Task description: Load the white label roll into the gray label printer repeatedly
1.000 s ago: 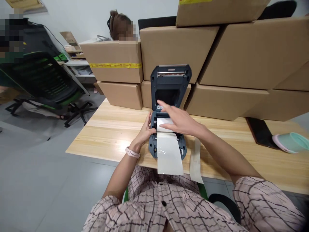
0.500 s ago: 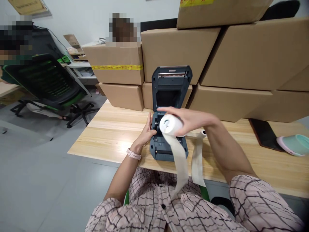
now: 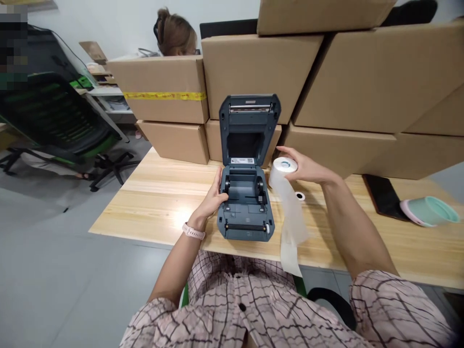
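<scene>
A dark grey label printer [image 3: 243, 218] stands on the table with its lid [image 3: 250, 126] raised and its roll bay exposed. My left hand [image 3: 213, 197] grips the printer's left side, thumb over the rim and fingers along the outside. To the right of the printer, my right hand [image 3: 302, 166] holds a white label roll [image 3: 284, 165] just above the table. A loose strip trails from that roll toward me. Behind the strip lies a second, smaller roll [image 3: 299, 196], partly hidden; its tail [image 3: 290, 263] appears to hang over the table's front edge.
Stacked cardboard boxes [image 3: 261, 72] line the back of the table [image 3: 134, 203]. A black phone [image 3: 384, 195] and a mint-green cup [image 3: 431, 211] lie at the right. Beyond the boxes a person's head [image 3: 177, 36] shows. A black office chair [image 3: 54, 121] is at the left.
My right hand has carried the label roll from over the printer to its right side, uncovering the roll bay. My left hand keeps its grip on the printer. The view has shifted slightly.
</scene>
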The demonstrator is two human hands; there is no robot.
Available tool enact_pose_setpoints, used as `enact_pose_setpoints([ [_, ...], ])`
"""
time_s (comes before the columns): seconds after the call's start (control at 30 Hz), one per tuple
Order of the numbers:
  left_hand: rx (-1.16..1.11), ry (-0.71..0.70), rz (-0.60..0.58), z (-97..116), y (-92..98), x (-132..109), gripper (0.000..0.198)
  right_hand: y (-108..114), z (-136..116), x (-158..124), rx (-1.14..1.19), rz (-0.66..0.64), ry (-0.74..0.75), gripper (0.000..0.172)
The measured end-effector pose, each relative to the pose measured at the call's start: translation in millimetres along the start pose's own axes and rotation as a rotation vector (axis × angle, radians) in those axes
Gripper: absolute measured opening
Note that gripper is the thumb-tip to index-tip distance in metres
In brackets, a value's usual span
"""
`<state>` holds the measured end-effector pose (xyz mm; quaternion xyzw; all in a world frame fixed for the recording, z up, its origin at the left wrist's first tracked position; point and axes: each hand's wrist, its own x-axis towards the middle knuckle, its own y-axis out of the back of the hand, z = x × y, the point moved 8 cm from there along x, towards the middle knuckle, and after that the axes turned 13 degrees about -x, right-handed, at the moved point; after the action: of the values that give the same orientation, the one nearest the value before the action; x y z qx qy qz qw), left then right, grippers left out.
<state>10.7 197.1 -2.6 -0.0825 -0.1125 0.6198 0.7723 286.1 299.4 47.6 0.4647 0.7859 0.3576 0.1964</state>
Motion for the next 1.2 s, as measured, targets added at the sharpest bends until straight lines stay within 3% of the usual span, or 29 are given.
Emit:
enact_pose_setpoints([
  [0.17,-0.006,0.006,-0.007,1,-1.0,0,0.115,-13,20,-5,0.144,0.034,-0.040,0.110],
  [0.3,0.007,-0.010,-0.001,3,-1.3,0,0.113,1,49,-48,0.406,0.112,-0.082,0.088],
  [0.43,0.019,-0.027,-0.001,4,-2.3,0,0.111,-14,59,-93,0.442,-0.052,-0.135,0.067],
  [0.53,0.018,-0.032,0.011,3,-1.3,0,0.111,-37,50,-103,0.375,-0.170,-0.163,0.057],
  [0.63,0.028,-0.039,0.012,3,-0.6,0,0.110,-44,27,-98,0.341,-0.211,-0.111,0.047],
  [0.77,0.038,-0.033,-0.002,3,-1.3,0,0.108,-19,-55,-96,0.330,-0.091,0.213,0.045],
  [0.83,0.046,-0.032,-0.001,4,-1.5,0,0.108,-17,-103,-96,0.144,-0.035,0.322,0.040],
  [0.93,0.061,-0.041,0.003,7,-2.2,-1,0.107,-38,-155,-80,-0.297,0.013,0.361,0.039],
  [1.0,0.062,-0.036,0.001,8,-3.1,0,0.108,-61,-168,-63,-0.516,0.025,0.360,0.040],
  [1.07,0.049,-0.023,-0.004,7,-3.9,0,0.110,-83,-166,-46,-0.646,0.007,0.349,0.041],
  [1.2,0.022,-0.014,-0.002,5,-3.5,2,0.114,-105,-152,-36,-0.680,-0.040,0.364,0.040],
])
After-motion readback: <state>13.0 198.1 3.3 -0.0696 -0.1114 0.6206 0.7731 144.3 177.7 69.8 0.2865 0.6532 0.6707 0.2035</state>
